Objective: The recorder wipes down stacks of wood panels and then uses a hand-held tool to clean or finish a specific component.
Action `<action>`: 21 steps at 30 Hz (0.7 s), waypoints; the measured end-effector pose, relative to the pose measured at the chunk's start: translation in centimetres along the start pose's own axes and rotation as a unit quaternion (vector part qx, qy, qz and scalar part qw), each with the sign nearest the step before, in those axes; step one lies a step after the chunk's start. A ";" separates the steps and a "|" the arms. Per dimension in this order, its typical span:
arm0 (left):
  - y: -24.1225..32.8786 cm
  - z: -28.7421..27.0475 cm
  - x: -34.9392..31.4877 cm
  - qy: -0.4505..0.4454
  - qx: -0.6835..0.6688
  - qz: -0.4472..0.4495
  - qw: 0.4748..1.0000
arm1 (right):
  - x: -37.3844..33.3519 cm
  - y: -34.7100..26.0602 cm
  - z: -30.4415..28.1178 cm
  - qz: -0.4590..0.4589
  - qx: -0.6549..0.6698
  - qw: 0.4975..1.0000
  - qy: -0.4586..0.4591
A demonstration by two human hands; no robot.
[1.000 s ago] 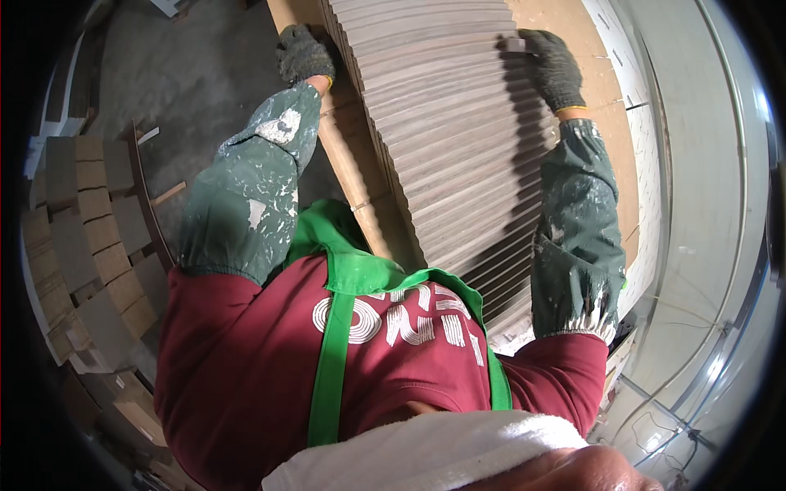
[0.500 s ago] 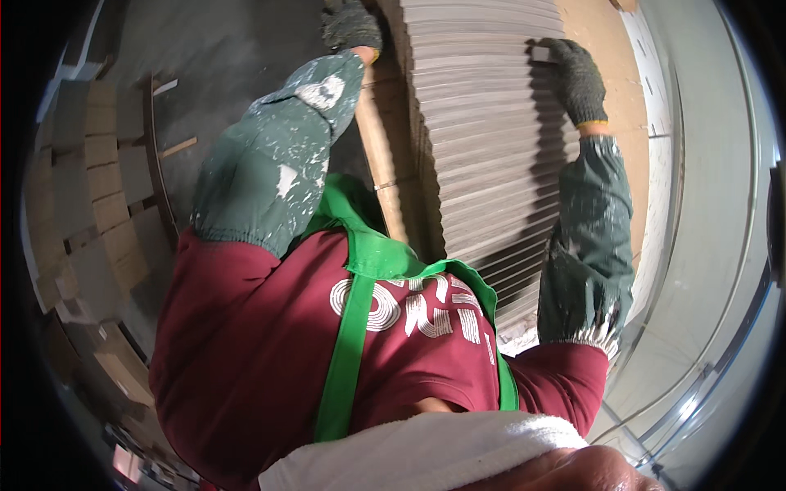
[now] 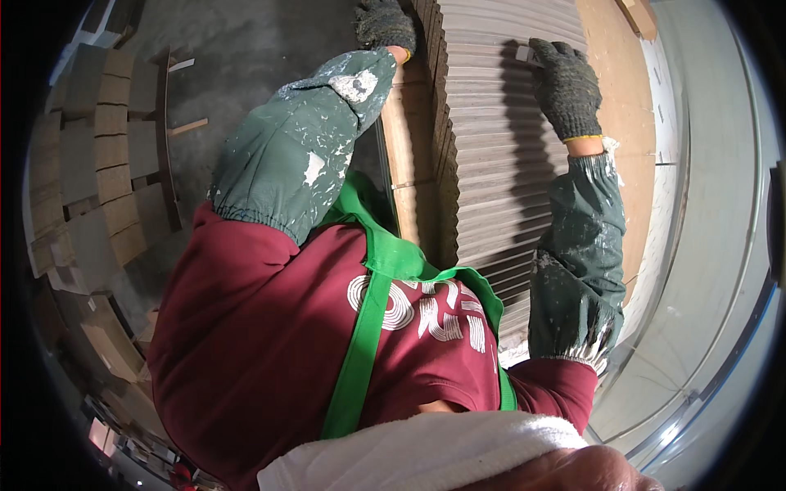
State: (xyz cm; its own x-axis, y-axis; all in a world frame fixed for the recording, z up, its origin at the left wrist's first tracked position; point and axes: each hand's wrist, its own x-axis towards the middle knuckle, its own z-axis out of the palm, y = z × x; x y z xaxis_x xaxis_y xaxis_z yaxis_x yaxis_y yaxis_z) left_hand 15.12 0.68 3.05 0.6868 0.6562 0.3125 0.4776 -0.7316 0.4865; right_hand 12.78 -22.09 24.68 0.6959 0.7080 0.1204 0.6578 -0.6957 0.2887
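A long row of grey-brown flat boards (image 3: 499, 155) stands packed together in front of me, their edges forming close ridges. Above it, my right hand (image 3: 568, 92), in a dark knitted glove, has its fingers closed on a small white block-like piece (image 3: 526, 55); its exact kind is unclear. Toward the far left end of the boards is my left hand (image 3: 385, 26), gloved the same way. The upper frame edge cuts off part of it, and its grip cannot be made out.
Light wooden or cardboard surfaces (image 3: 409, 147) border the boards on the left, with a tan panel (image 3: 626, 123) on the right. Stacked brown boxes (image 3: 115, 155) stand at far left beside a dark upright bar (image 3: 168, 139). A pale wall (image 3: 720, 204) runs along the right.
The boards and surroundings have shifted rightward in view. My left hand also appears farther right, while my right hand, still with the white piece, sits slightly left over the boards.
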 end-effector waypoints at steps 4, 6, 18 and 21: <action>-0.8 0.5 0.1 -0.005 0.026 0.001 1.000 | 1.3 -4.1 -1.2 -0.087 0.101 0.990 0.053; -1.9 2.5 0.7 -0.053 -0.022 -0.044 0.997 | 1.9 -6.7 -1.4 -0.162 0.059 0.984 0.042; -0.6 -0.2 0.1 -0.016 -0.046 0.014 0.999 | 0.9 -4.6 -0.3 -0.128 0.098 0.983 0.091; 1.6 -1.7 -0.7 0.029 -0.033 0.037 0.998 | 0.1 -1.2 1.6 -0.081 0.027 0.993 0.087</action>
State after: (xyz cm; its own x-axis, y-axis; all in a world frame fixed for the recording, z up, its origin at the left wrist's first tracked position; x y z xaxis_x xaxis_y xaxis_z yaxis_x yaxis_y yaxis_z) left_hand 14.44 -0.65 4.98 0.6850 0.6113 0.3964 0.3877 -0.7665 0.5121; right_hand 12.50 -21.42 22.84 0.5224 0.8180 0.2406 0.7749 -0.5732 0.2663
